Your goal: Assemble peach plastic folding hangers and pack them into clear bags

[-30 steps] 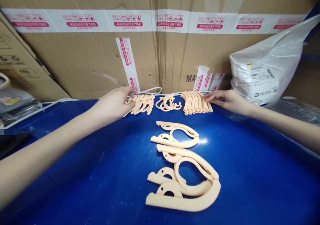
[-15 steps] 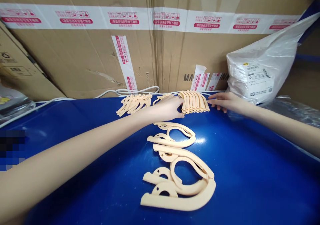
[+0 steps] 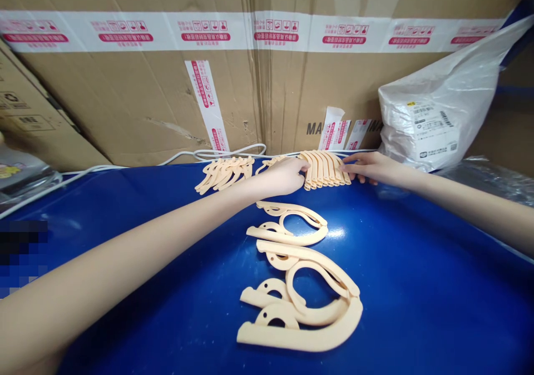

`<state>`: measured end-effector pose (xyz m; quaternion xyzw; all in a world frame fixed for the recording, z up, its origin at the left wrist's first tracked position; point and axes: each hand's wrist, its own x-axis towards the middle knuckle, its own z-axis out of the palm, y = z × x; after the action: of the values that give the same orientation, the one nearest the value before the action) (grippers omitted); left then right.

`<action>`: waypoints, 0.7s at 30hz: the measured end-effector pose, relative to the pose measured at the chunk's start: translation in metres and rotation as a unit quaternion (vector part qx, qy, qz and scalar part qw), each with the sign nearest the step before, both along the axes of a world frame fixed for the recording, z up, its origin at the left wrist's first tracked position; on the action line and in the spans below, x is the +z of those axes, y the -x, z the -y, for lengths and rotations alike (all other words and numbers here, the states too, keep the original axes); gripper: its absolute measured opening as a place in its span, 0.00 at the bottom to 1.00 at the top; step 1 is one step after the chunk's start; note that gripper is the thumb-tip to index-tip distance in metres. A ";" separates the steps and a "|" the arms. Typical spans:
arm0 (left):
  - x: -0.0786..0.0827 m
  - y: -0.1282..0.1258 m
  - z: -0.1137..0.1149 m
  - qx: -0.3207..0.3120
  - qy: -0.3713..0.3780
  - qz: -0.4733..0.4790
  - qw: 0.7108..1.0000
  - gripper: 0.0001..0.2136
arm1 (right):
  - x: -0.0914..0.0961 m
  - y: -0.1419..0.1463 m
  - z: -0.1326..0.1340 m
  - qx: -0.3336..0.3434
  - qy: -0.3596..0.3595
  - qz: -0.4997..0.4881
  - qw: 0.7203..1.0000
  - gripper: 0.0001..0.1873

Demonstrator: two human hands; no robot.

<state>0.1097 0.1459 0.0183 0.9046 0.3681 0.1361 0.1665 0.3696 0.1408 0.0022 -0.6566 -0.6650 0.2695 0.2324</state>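
A row of cream plastic hanger arms (image 3: 327,169) lies side by side at the back of the blue table. At its left end, my left hand (image 3: 286,176) has its fingers bent and closed against the nearest hanger arm; part of the fingers is hidden. From the other side, my right hand (image 3: 369,166) reaches in with fingers stretched out, the tips touching the rightmost arms. Hooked hanger pieces (image 3: 225,173) are heaped left of my left hand, with a few more behind it. Nearer to me lie folded hangers (image 3: 306,339), with curved arms and round hooks.
A large taped cardboard box (image 3: 158,97) walls off the back of the blue table (image 3: 167,308). A white cable (image 3: 173,155) runs along its foot. At the right stands a white plastic bag (image 3: 438,108) with a label; clear plastic film (image 3: 492,180) lies beside it.
My right hand has moved slightly left, its fingertips now on the right end of the row. My left thumb and forefinger have drawn closer together at the left end.
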 end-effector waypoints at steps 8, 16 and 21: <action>-0.002 0.002 -0.003 0.018 -0.013 -0.002 1.000 0.19 | 0.006 0.008 -0.002 0.015 0.004 0.024 1.000 0.33; 0.002 0.000 0.001 0.012 -0.016 0.001 1.000 0.16 | 0.007 0.009 -0.002 0.025 0.005 0.033 0.999 0.31; 0.004 -0.002 0.001 0.005 -0.010 0.000 1.000 0.15 | 0.009 0.010 -0.002 0.035 0.011 0.030 0.999 0.37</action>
<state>0.1115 0.1451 0.0220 0.9044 0.3714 0.1404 0.1561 0.3592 0.1431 0.0109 -0.6432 -0.6911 0.2654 0.1954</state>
